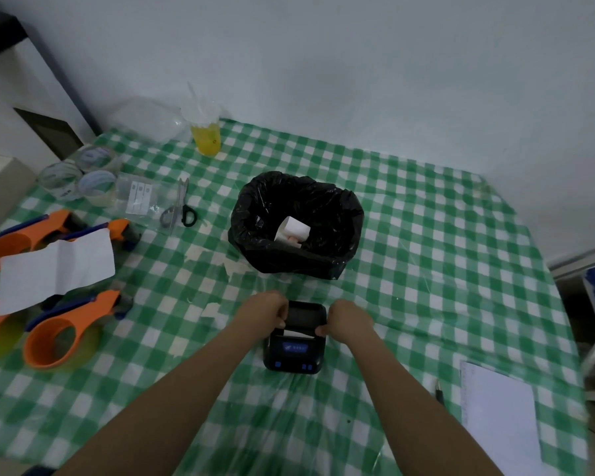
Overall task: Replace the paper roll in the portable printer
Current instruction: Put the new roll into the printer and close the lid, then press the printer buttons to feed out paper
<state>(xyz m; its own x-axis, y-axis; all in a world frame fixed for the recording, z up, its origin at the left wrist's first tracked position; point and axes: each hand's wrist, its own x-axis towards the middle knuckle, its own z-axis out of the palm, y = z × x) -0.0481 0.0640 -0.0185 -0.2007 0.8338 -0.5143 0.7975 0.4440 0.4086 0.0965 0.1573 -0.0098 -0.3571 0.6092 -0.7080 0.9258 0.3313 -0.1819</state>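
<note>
While both hands flank the printer — left hand and right hand pinching the lid ends (paper showing) — its hinge axis runs side to side, equally near each.

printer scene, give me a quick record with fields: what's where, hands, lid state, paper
printer: small black portable printer with blue lit display, on green-and-white checked tablecloth
lid: raised at the far side, white paper showing in the opening
left hand: on the lid's left edge
right hand: on the lid's right edge
bin: black plastic bag-lined bin beyond the printer, a white paper roll inside
left side: orange tape dispensers, black-handled scissors
far edge: clear cup of yellow drink
</note>
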